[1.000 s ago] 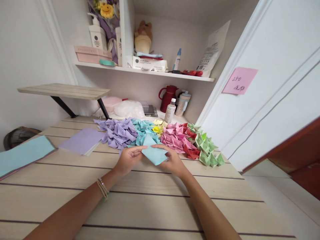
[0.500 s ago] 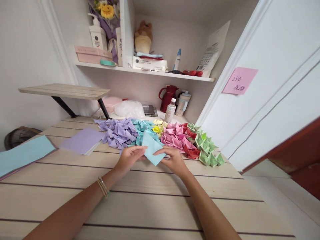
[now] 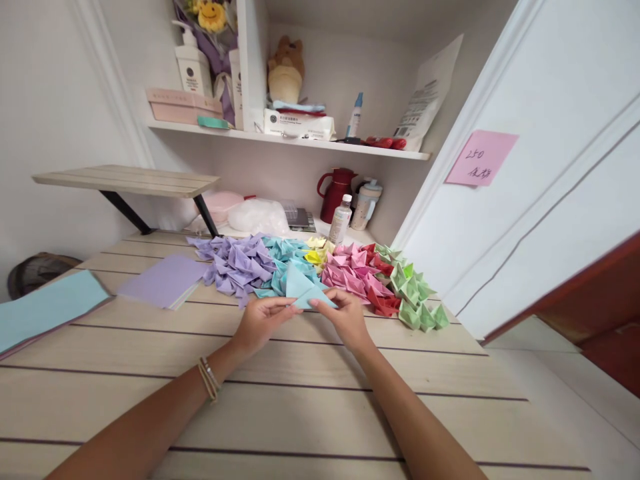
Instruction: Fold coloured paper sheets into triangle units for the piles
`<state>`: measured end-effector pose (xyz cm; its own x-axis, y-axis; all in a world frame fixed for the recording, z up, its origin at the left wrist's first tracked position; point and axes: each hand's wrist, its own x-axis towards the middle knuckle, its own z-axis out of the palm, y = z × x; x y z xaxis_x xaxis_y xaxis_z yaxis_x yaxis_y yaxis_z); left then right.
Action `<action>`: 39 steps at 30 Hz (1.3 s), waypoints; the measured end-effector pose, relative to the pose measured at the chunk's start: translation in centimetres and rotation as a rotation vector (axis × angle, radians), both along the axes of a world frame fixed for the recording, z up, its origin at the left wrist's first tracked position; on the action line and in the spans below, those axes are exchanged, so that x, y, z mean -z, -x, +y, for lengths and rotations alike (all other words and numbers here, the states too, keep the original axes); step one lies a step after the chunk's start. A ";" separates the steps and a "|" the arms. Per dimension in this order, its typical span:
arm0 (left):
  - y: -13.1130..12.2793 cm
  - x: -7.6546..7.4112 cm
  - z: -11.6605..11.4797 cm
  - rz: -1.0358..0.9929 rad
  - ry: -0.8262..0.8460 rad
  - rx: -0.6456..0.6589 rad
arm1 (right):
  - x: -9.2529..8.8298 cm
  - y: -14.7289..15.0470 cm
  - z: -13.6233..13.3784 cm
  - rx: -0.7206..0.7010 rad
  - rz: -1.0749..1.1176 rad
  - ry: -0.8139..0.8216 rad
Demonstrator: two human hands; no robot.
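Observation:
A light-blue sheet of origami paper [image 3: 301,285], partly folded with its lower part doubled up, is held above the table between both hands. My left hand [image 3: 264,321] pinches its lower left corner between thumb and fingers. On the other side, my right hand [image 3: 346,319] grips the lower right edge, thumb on top of the fold. Just behind the paper lie folded paper pieces in colour groups: purple [image 3: 237,267], blue [image 3: 286,249], yellow [image 3: 315,257], pink [image 3: 350,270], red [image 3: 383,303] and green [image 3: 413,290].
Purple paper sheets [image 3: 163,280] and a blue paper stack [image 3: 50,307] lie on the slatted table [image 3: 300,413] at left. A small raised shelf [image 3: 127,180] stands behind them. Farther back are a plastic bottle [image 3: 341,220], a red jug [image 3: 336,193] and a tumbler [image 3: 367,205].
The lower corner of the blue paper, which pointed down before, is now folded up. Both hands have closed in along its bottom edge, thumbs on the fold.

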<state>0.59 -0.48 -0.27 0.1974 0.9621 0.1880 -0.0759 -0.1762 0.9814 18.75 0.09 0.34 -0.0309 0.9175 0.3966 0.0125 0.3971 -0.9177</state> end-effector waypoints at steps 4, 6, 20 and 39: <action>-0.3 -0.3 -0.2 -0.062 -0.012 -0.040 | 0.4 0.6 0.0 -0.071 0.166 0.120; -0.4 -0.4 -0.1 -0.089 0.016 -0.010 | 0.4 0.6 0.0 -0.102 0.134 0.132; 0.1 -0.8 0.3 0.049 0.148 0.100 | 0.3 -0.5 0.5 0.104 0.227 0.246; 0.7 -0.5 1.3 -0.111 0.198 0.050 | -1.2 -1.0 -0.6 -0.187 -0.356 -0.102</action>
<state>-0.14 0.82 0.21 0.2346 0.9719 0.0199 -0.1890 0.0255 0.9816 19.71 -0.55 1.53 -0.3448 0.8394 0.4201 0.2407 0.5117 -0.8248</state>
